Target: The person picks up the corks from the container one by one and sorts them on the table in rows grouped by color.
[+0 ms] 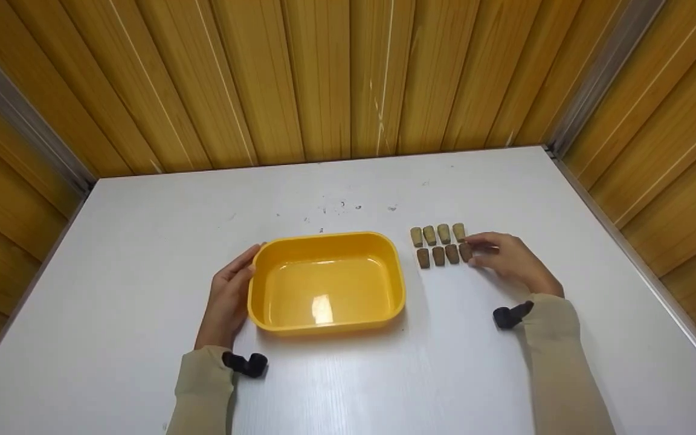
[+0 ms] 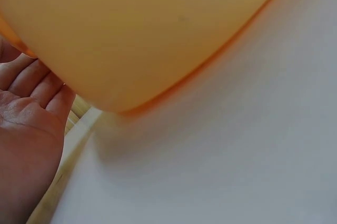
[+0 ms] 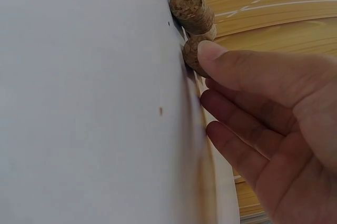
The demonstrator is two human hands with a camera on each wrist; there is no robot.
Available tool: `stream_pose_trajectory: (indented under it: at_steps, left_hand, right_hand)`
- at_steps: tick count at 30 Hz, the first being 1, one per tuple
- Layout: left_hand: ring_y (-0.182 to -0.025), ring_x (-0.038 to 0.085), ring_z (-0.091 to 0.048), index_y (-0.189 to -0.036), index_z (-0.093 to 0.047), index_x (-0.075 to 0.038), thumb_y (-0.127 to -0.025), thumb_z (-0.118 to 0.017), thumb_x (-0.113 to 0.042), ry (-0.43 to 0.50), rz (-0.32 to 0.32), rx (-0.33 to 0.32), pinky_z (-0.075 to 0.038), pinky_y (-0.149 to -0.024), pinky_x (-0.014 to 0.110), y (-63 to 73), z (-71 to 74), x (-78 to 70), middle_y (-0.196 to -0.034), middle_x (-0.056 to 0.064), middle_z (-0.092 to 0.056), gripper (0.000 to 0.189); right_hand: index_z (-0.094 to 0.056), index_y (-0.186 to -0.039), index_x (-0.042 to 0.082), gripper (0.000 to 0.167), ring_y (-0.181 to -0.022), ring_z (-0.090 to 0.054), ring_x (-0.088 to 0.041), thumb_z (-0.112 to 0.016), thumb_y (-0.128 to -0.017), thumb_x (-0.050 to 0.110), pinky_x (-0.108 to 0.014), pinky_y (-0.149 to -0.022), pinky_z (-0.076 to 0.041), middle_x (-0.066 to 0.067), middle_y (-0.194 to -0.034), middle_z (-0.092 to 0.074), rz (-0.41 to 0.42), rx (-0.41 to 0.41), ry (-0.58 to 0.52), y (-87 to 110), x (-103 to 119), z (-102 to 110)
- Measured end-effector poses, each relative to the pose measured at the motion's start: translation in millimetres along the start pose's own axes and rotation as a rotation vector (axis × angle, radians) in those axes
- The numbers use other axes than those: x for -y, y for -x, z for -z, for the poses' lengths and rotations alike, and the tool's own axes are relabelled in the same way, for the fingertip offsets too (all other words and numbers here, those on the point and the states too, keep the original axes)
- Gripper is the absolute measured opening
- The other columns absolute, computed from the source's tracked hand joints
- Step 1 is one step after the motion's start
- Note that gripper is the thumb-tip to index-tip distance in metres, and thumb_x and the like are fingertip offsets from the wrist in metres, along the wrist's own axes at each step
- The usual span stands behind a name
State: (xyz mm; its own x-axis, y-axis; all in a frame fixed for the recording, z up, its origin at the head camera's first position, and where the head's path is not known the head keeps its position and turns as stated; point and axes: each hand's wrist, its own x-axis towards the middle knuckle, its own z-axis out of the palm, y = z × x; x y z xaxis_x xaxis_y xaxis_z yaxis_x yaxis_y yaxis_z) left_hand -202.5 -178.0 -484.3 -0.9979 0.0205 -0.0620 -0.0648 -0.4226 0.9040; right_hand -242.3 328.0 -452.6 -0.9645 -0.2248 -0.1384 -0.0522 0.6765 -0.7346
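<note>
A yellow plastic tub (image 1: pixel 327 329), with nothing in it, is on the white table. My left hand (image 1: pixel 229 296) holds its left side near the rim; in the left wrist view, the left hand (image 2: pixel 31 108) has its fingers partly hidden behind the tub's wall (image 2: pixel 137 39). To the right of the tub are two rows of corks, light ones (image 1: pixel 443 234) behind dark brown ones (image 1: pixel 438 256). My right hand (image 1: pixel 514 263) pinches the rightmost dark cork (image 1: pixel 466 252). Its thumb (image 3: pixel 216 58) covers part of that cork (image 3: pixel 192 55) in the right wrist view.
The white table (image 1: pixel 112 290) meets a wood-patterned panel wall (image 1: pixel 324 78) at the back. Another such wall (image 1: pixel 674 139) runs along the right side. Small dark marks (image 1: pixel 342 205) dot the tabletop behind the tub. Each wrist wears a black camera strap (image 1: pixel 508 317).
</note>
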Motion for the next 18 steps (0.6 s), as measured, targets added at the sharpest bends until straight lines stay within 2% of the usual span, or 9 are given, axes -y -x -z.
stream_pose_trajectory:
  at_steps: [11, 18]
  left_hand:
    - [-0.128, 0.011, -0.052, -0.142, -0.045, -0.002, -0.096, -0.053, -0.006, 0.004, 0.005, -0.004, -0.044, -0.105, 0.024, -0.7, -1.3, 0.3, -0.14, 0.002, -0.055, 0.047]
    - [-0.129, 0.011, -0.051, -0.141, -0.047, -0.004, -0.096, -0.053, -0.007, -0.015, 0.014, -0.017, -0.045, -0.105, 0.024, -1.6, -2.4, 0.8, -0.143, 0.003, -0.052, 0.046]
  right_hand:
    - [-0.054, -0.135, 0.009, 0.053, -0.13, -0.048, -0.038, -0.071, -0.086, 0.022, -0.05, -0.1, -0.046, -0.017, -0.138, -0.054, -0.019, 0.004, -0.013, -0.8, -1.3, 0.6]
    - [-0.054, -0.135, 0.006, 0.053, -0.129, -0.049, -0.038, -0.07, -0.087, 0.022, -0.052, -0.106, -0.042, -0.018, -0.136, -0.055, 0.016, 0.0, 0.005, 1.2, -1.7, 2.9]
